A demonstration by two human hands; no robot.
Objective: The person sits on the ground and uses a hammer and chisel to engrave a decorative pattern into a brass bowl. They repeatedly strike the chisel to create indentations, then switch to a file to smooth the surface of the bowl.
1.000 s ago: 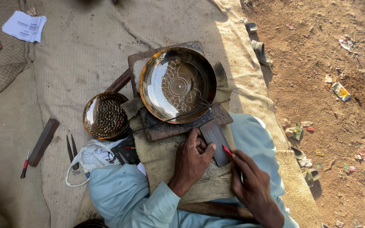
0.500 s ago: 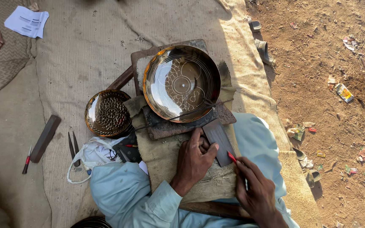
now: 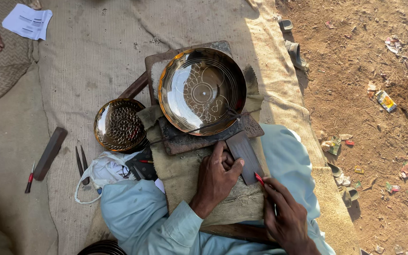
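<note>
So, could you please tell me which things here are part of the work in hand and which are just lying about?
In use:
left hand
dark flat stone
right hand
red-tipped tool
large engraved plate

Lying about:
small plate
white paper
dark bar

Large bowl (image 3: 201,89) on board (image 3: 185,137); small bowl (image 3: 119,125) left.

The left hand (image 3: 217,177) lay palm down over the lap, fingers curled inward and the thumb (image 3: 236,166) stretched toward the right. Its wrist emerged from a pale blue sleeve (image 3: 166,225), with the forearm angled up from the lower left. The right hand (image 3: 286,218) sat lower and to the right, back facing up, fingers pinched together in a closed grip. The two hands were near each other but apart.
</note>
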